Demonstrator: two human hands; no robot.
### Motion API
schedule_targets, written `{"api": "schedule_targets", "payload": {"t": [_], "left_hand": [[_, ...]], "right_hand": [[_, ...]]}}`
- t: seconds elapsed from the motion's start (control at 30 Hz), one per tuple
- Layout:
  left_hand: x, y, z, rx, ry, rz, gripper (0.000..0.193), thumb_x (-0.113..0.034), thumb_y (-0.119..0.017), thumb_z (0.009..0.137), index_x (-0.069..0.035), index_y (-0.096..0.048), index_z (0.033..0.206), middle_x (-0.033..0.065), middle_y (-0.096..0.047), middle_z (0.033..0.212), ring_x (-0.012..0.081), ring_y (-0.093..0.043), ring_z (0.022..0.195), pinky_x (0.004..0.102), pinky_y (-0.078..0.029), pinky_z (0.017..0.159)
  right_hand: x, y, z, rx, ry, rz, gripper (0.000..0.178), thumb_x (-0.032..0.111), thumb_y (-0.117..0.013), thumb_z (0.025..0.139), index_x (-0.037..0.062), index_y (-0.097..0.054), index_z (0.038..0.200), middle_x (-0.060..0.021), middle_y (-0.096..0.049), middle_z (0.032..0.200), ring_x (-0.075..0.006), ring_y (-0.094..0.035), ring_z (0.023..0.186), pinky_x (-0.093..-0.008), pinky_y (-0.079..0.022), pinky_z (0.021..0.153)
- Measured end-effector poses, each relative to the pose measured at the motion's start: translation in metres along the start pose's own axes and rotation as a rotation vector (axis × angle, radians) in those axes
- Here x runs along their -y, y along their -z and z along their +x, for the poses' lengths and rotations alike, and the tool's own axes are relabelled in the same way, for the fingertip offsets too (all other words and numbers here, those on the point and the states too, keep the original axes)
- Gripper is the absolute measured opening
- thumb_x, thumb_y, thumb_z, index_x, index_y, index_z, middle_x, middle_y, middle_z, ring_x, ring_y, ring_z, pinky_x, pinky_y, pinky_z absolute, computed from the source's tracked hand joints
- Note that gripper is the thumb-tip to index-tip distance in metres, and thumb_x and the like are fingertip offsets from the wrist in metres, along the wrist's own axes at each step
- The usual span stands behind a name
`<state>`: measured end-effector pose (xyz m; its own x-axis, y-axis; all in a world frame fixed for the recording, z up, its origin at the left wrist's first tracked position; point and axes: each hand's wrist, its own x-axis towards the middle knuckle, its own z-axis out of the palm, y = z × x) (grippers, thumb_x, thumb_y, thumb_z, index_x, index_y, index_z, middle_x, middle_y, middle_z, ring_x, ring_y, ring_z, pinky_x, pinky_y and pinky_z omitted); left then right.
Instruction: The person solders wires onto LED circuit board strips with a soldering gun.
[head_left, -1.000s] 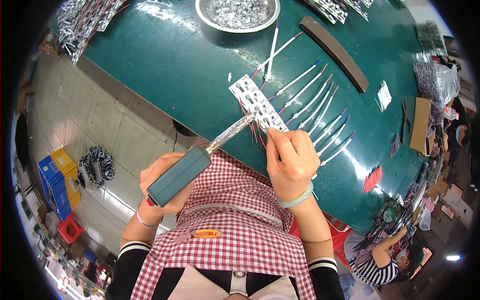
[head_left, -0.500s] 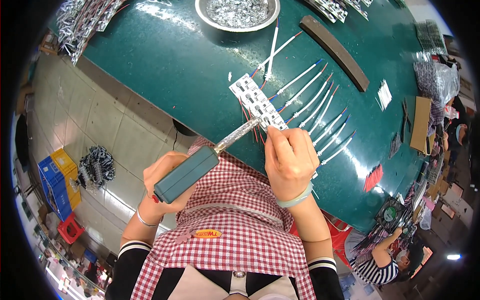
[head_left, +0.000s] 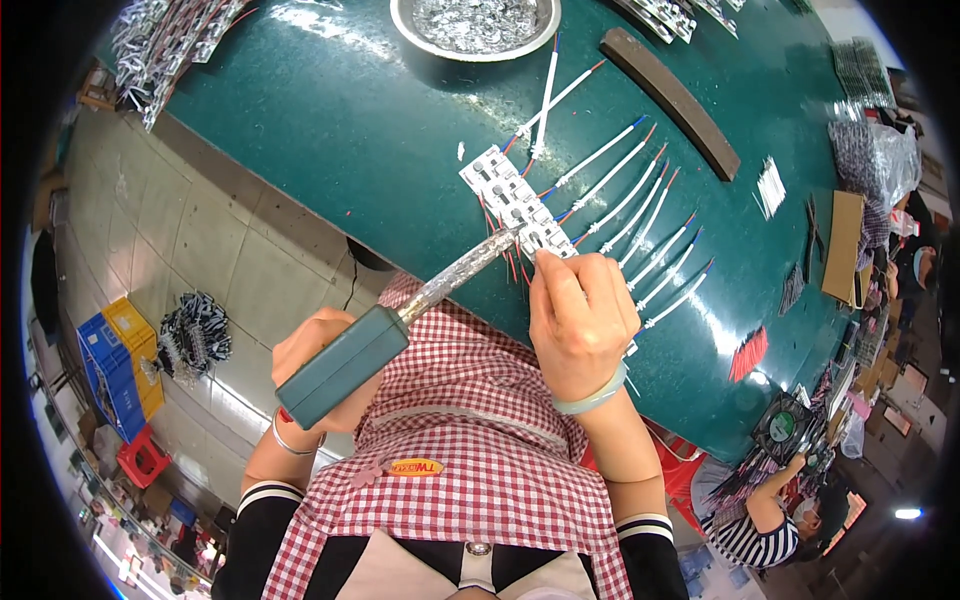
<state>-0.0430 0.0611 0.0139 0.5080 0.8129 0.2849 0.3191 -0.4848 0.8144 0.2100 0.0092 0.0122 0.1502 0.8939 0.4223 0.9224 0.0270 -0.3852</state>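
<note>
My left hand is wrapped round a gun-shaped tool with a green boxy body and a long silvery barrel. The barrel's tip meets or hovers just over a white circuit board strip; contact is hard to tell. Small dark and white parts stand on the strip, which lies slanted on the green table. My right hand pinches the strip's near end, fingertips bent down over it. White-sleeved wires with red and blue ends fan out along its right side. Thin red wires stick out on the left.
A metal bowl of small shiny pieces stands at the table's far edge, with a curved dark bar to its right. White sleeves and red pieces lie at right. Another person works at lower right.
My left hand and the tool's body have shifted left and slightly down, while the barrel tip stays over nearly the same part of the strip. My right hand has barely moved.
</note>
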Motion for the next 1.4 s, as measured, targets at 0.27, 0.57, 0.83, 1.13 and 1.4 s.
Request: {"api": "schedule_targets", "payload": {"t": [0.27, 0.57, 0.83, 1.13, 1.4], "left_hand": [[0.005, 0.005, -0.007, -0.008, 0.076, -0.005, 0.031, -0.006, -0.074, 0.076, 0.005, -0.069, 0.105, 0.0140, -0.069, 0.091, 0.0222, -0.066, 0.074, 0.0306, -0.051, 0.070], [0.005, 0.006, 0.012, 0.003, 0.022, -0.023, 0.029, 0.008, -0.071, 0.066, 0.009, -0.067, 0.095, 0.0170, -0.070, 0.089, 0.0287, -0.072, 0.077, 0.0317, -0.057, 0.070], [0.012, 0.003, 0.009, -0.007, 0.016, -0.058, 0.028, 0.006, -0.073, 0.067, 0.007, -0.068, 0.095, 0.0168, -0.069, 0.089, 0.0270, -0.070, 0.076, 0.0313, -0.055, 0.069], [0.009, 0.002, 0.013, 0.017, 0.072, -0.043, 0.027, 0.002, -0.074, 0.069, 0.007, -0.068, 0.095, 0.0170, -0.070, 0.090, 0.0260, -0.070, 0.073, 0.0315, -0.053, 0.066], [0.010, 0.000, 0.013, 0.015, 0.068, -0.022, 0.023, 0.004, -0.072, 0.068, 0.006, -0.069, 0.090, 0.0146, -0.068, 0.085, 0.0249, -0.068, 0.070, 0.0301, -0.051, 0.061]], "right_hand": [[0.002, 0.032, 0.001, 0.069, -0.069, 0.004, 0.027, -0.008, -0.074, 0.071, 0.0001, -0.071, 0.097, -0.0088, -0.058, 0.080, -0.0247, -0.059, 0.071, -0.0351, -0.049, 0.060], [0.009, 0.015, 0.028, 0.010, -0.105, 0.128, 0.020, -0.008, -0.077, 0.076, 0.0027, -0.073, 0.091, -0.0089, -0.063, 0.078, -0.0218, -0.063, 0.067, -0.0325, -0.049, 0.058], [0.001, -0.008, 0.023, 0.025, -0.133, 0.176, 0.016, -0.007, -0.076, 0.077, 0.0025, -0.073, 0.090, -0.0097, -0.063, 0.079, -0.0232, -0.063, 0.067, -0.0326, -0.049, 0.059], [0.006, -0.011, 0.021, -0.003, -0.053, 0.036, 0.022, -0.007, -0.078, 0.072, 0.0033, -0.072, 0.091, -0.0084, -0.061, 0.079, -0.0239, -0.062, 0.070, -0.0349, -0.050, 0.060], [0.007, -0.013, 0.020, -0.001, -0.010, -0.005, 0.026, -0.008, -0.078, 0.069, 0.0007, -0.072, 0.093, -0.0084, -0.060, 0.078, -0.0235, -0.061, 0.070, -0.0344, -0.049, 0.060]]}}
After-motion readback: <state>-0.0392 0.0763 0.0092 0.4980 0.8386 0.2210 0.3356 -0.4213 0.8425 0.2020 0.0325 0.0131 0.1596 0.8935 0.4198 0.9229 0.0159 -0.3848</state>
